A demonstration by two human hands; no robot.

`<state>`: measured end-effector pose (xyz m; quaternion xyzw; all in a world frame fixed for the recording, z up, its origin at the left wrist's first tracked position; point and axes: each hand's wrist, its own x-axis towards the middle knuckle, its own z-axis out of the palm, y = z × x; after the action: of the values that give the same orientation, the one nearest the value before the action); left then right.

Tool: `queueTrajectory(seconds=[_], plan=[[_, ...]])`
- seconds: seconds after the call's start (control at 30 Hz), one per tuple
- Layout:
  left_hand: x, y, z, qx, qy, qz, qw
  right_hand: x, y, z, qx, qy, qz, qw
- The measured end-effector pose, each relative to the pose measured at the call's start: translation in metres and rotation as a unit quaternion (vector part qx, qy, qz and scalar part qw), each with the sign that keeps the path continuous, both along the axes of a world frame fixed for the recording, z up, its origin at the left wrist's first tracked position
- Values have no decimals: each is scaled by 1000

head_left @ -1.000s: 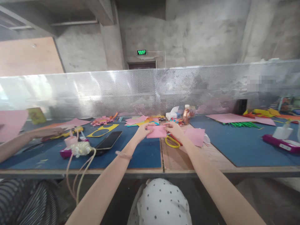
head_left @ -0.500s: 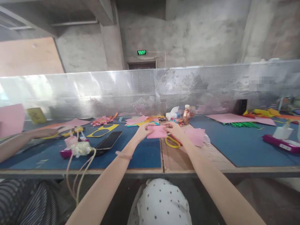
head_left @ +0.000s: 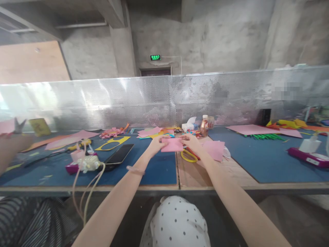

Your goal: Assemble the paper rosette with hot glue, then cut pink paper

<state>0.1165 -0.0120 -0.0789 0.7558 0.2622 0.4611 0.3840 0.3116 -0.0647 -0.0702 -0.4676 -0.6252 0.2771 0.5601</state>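
Observation:
A small piece of pink paper (head_left: 171, 145) is held up above the table between my two hands. My left hand (head_left: 155, 144) pinches its left edge, and my right hand (head_left: 189, 141) grips its upper right corner. Just below and behind the right hand lies a pair of scissors with yellow handles (head_left: 189, 156), partly hidden by the paper and hand. Beyond my right wrist, another pink paper (head_left: 215, 150) rests on the bare wood, beside a white round item (head_left: 226, 152).
A black phone (head_left: 120, 155) and a power strip with plugs and cables (head_left: 86, 163) sit to the left. Behind are a pink paper flower (head_left: 111, 132), a tissue pack (head_left: 190, 125) and a bottle (head_left: 204, 126). A co-worker's hand (head_left: 15, 144) is at far left.
My hands and the pink paper stay almost still. At far left, the co-worker's hand has drawn back from the table and risen, now near scissor blades and pink paper.

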Motion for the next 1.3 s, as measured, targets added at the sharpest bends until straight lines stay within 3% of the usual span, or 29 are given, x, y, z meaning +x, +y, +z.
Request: queueTrajectory(seconds=[1.3], plan=[[0, 6, -4, 14, -6, -12, 1000, 3, 1, -3, -6, 2, 33, 999]])
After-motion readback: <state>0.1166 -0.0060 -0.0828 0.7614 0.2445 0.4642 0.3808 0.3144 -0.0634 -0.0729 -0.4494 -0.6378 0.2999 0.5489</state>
